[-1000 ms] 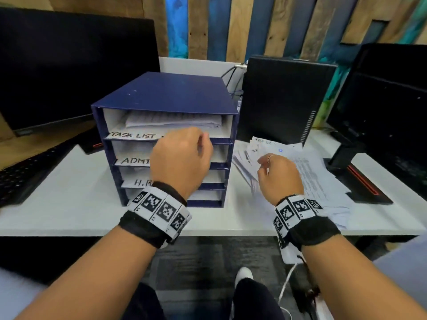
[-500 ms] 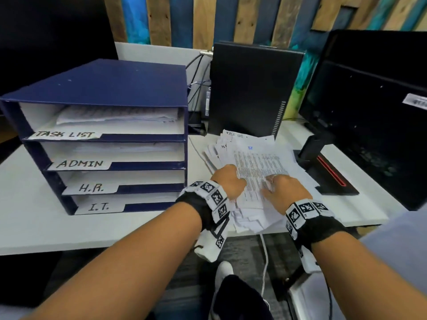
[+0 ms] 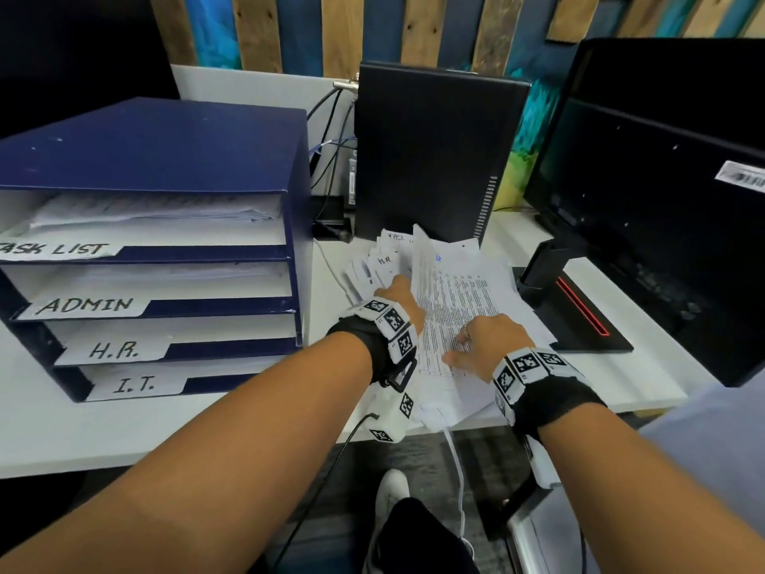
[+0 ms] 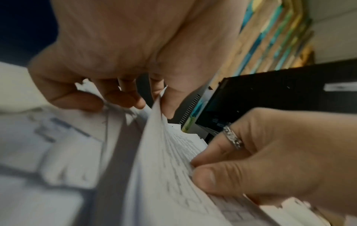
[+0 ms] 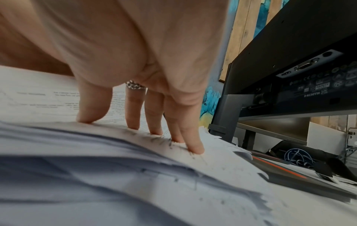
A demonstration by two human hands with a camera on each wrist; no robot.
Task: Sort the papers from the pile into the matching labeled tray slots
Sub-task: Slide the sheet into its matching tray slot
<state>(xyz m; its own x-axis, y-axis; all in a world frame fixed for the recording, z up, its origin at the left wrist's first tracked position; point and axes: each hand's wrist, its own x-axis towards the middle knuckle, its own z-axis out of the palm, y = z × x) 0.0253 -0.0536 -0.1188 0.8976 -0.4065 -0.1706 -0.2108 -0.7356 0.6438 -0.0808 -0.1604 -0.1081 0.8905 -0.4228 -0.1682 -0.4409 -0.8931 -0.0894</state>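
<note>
A blue paper tray [image 3: 165, 151] stands at the left, its slots labeled TASK LIST [image 3: 58, 248], ADMIN [image 3: 85, 305], H.R. [image 3: 114, 350] and I.T. [image 3: 134, 384]. To its right lies the loose paper pile [image 3: 372, 267]. My left hand [image 3: 403, 292] pinches the left edge of the top printed sheet [image 3: 455, 292] and holds that edge raised. The left wrist view shows the sheet [image 4: 164, 160] rising between the curled fingers [image 4: 123, 97] of this hand [image 4: 135, 99]. My right hand [image 3: 463, 345] presses straight fingertips [image 5: 133, 125] onto the same sheet [image 5: 38, 97].
A black computer tower [image 3: 434, 151] stands behind the pile, with cables [image 3: 331, 130] beside it. At the right is a black monitor [image 3: 662, 180]; its stand base [image 3: 579, 316] touches the pile's right side. The white table's front edge [image 3: 124, 428] runs below the tray.
My left hand left the tray front and came right to the pile. It now has the top sheet's left edge lifted, while my right hand has settled onto that sheet.
</note>
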